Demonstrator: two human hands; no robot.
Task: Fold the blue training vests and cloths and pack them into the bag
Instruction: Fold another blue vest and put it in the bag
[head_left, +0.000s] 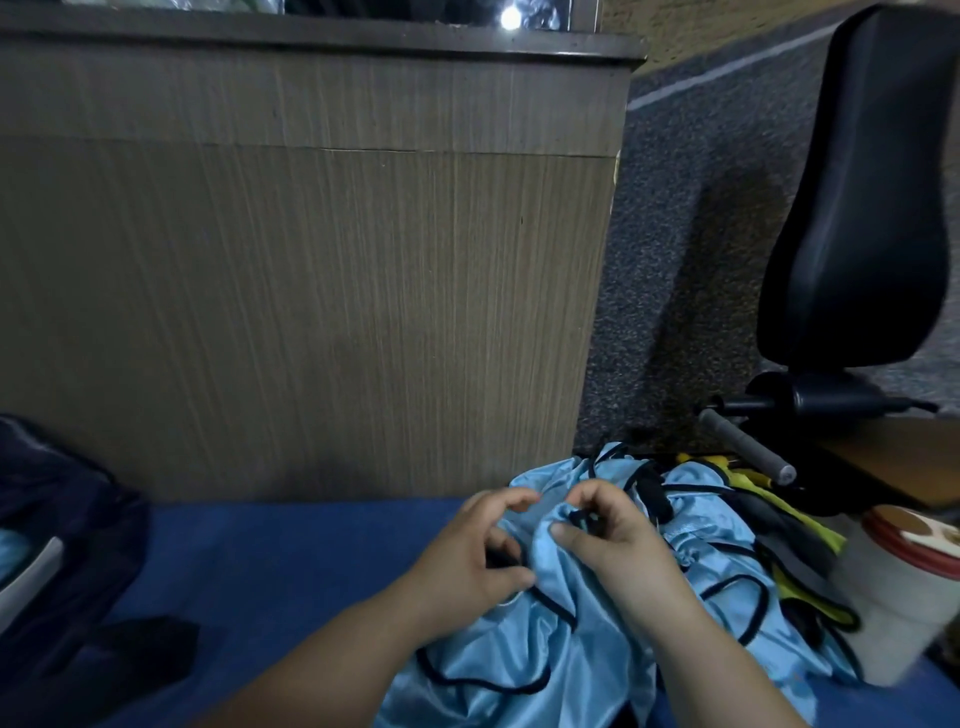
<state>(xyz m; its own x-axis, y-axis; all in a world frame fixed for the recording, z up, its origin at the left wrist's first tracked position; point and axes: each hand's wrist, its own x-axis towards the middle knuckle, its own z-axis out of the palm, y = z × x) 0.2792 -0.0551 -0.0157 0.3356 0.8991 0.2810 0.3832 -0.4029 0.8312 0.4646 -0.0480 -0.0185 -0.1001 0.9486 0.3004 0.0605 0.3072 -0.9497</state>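
A heap of shiny light-blue training vests (597, 660) with black edging lies on the dark blue surface (270, 561) at the lower right. My left hand (472, 556) pinches a fold of the top vest between thumb and fingers. My right hand (613, 535) grips the same vest by its black-trimmed edge, just to the right of the left hand. A dark navy bag (57, 545) sits at the far left, with a bit of light-blue cloth (10, 556) showing inside it.
A wood-grain cabinet panel (311, 291) rises right behind the blue surface. A yellow and grey vest (789, 540) lies beside the blue heap. A white tub with a red lid (904, 587) stands at the right edge. A black office chair (862, 218) stands on grey carpet.
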